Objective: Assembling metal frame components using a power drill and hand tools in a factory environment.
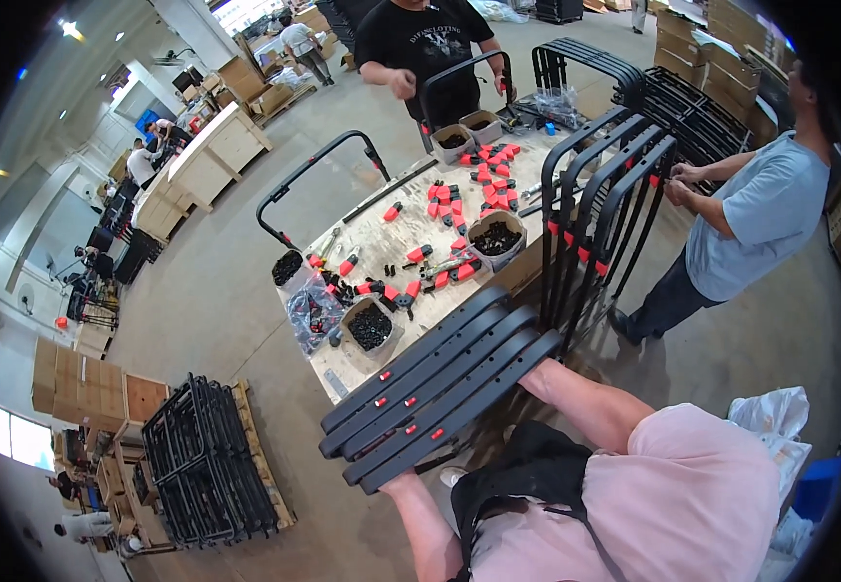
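In front of me at the table's near edge lies a stack of black tubular frames (pixel 440 373) side by side, with small red buttons on their left parts. My left hand (pixel 400 482) grips the stack's near left end. My right hand (pixel 537 376) holds its right end. The fingers of both hands are mostly hidden under the tubes. Just beyond, a wooden-topped table (pixel 352 254) bears red-and-black plastic fittings (pixel 445 206) and a square tub of small black parts (pixel 370 326).
More black U-shaped frames (pixel 624 160) stand upright at the table's right side. A co-worker in a light blue shirt (pixel 765 194) stands beside them; another in a black shirt (pixel 425 48) is across the table. A pallet of black frames (pixel 212 461) stands at left.
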Demonstrator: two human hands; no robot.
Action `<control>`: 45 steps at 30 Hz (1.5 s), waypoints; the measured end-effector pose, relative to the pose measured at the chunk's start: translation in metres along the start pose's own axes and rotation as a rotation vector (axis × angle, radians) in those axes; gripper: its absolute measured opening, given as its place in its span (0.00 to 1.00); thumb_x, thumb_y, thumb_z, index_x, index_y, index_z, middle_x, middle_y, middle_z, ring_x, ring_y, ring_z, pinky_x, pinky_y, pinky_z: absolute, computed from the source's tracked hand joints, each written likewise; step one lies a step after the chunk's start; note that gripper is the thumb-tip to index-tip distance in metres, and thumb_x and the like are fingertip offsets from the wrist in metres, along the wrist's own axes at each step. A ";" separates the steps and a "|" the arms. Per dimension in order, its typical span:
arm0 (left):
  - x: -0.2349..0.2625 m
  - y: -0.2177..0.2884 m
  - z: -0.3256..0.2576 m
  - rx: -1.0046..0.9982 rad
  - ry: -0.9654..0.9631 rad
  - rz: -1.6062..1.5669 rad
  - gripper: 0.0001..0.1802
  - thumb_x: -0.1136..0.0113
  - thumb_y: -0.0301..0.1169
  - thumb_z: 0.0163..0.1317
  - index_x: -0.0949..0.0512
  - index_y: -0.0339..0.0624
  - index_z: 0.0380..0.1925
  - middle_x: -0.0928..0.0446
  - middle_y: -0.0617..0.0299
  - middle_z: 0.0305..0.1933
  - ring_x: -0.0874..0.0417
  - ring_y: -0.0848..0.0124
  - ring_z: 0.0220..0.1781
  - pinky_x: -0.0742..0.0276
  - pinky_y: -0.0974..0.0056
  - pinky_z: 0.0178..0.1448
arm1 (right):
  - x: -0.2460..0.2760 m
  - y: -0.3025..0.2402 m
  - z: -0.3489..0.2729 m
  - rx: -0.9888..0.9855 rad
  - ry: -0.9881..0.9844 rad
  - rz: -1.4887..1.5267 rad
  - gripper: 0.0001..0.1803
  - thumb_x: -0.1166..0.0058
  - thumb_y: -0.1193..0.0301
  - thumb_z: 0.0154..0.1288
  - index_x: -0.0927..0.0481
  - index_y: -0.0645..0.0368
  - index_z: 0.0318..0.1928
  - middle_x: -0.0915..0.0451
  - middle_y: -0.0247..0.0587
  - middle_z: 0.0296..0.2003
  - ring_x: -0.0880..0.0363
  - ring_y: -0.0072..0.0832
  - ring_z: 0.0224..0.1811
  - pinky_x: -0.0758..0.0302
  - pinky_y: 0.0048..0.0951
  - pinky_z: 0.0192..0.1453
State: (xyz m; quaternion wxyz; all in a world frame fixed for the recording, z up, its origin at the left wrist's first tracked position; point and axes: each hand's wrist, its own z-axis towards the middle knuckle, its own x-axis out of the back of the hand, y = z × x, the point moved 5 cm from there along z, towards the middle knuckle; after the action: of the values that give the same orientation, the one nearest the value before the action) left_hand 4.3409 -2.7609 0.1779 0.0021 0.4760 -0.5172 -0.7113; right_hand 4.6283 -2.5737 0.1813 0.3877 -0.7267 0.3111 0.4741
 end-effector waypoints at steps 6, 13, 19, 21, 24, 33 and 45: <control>0.032 0.000 -0.014 0.075 -0.104 -0.431 0.22 0.56 0.49 0.78 0.20 0.50 0.57 0.19 0.58 0.62 0.20 0.58 0.64 0.25 0.49 0.70 | -0.003 0.020 -0.016 -0.105 0.059 -0.081 0.19 0.47 0.52 0.77 0.15 0.50 0.52 0.13 0.35 0.48 0.15 0.32 0.51 0.19 0.38 0.60; 0.048 0.002 -0.019 0.103 0.053 -0.316 0.23 0.55 0.50 0.77 0.20 0.48 0.57 0.18 0.58 0.61 0.20 0.59 0.64 0.25 0.48 0.70 | 0.000 0.031 -0.054 -0.162 0.034 -0.163 0.19 0.48 0.51 0.77 0.15 0.51 0.51 0.12 0.36 0.48 0.15 0.33 0.52 0.19 0.39 0.61; 0.041 0.009 -0.017 0.078 0.004 -0.071 0.28 0.55 0.50 0.78 0.24 0.43 0.64 0.24 0.52 0.68 0.25 0.55 0.69 0.30 0.46 0.76 | 0.009 0.042 -0.047 -0.171 -0.008 0.182 0.20 0.49 0.51 0.75 0.14 0.52 0.49 0.12 0.38 0.48 0.16 0.35 0.52 0.22 0.43 0.64; 0.036 0.000 -0.013 0.135 -0.052 -0.073 0.28 0.55 0.50 0.78 0.24 0.43 0.64 0.24 0.52 0.68 0.25 0.55 0.69 0.30 0.46 0.76 | 0.013 0.042 -0.044 -0.163 -0.038 0.319 0.20 0.49 0.52 0.74 0.14 0.52 0.48 0.12 0.38 0.47 0.16 0.35 0.51 0.22 0.42 0.64; 0.032 -0.008 -0.010 0.209 -0.112 -0.075 0.28 0.55 0.50 0.78 0.25 0.43 0.65 0.24 0.52 0.68 0.25 0.54 0.69 0.30 0.45 0.76 | 0.016 0.036 -0.041 -0.126 -0.037 0.415 0.19 0.49 0.52 0.74 0.14 0.51 0.46 0.12 0.38 0.46 0.16 0.35 0.49 0.22 0.41 0.62; 0.034 0.004 -0.019 0.219 -0.084 -0.144 0.29 0.55 0.52 0.77 0.25 0.45 0.65 0.24 0.54 0.68 0.24 0.54 0.68 0.27 0.43 0.73 | 0.001 0.046 -0.030 0.034 -0.337 0.457 0.27 0.68 0.49 0.81 0.22 0.48 0.61 0.21 0.37 0.63 0.26 0.37 0.66 0.33 0.47 0.74; 0.060 0.140 -0.036 0.360 0.013 -0.681 0.26 0.55 0.52 0.77 0.23 0.46 0.60 0.22 0.53 0.64 0.21 0.53 0.64 0.24 0.46 0.70 | -0.006 0.146 -0.057 -0.980 -0.380 2.550 0.31 0.67 0.46 0.81 0.30 0.48 0.72 0.28 0.38 0.71 0.30 0.40 0.73 0.31 0.48 0.74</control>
State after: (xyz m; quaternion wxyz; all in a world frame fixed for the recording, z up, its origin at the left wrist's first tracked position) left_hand 4.2646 -2.8821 0.2405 -0.3149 0.6177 -0.4461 -0.5659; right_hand 4.5320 -2.6956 0.1624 -0.5679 0.0728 0.5009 0.6491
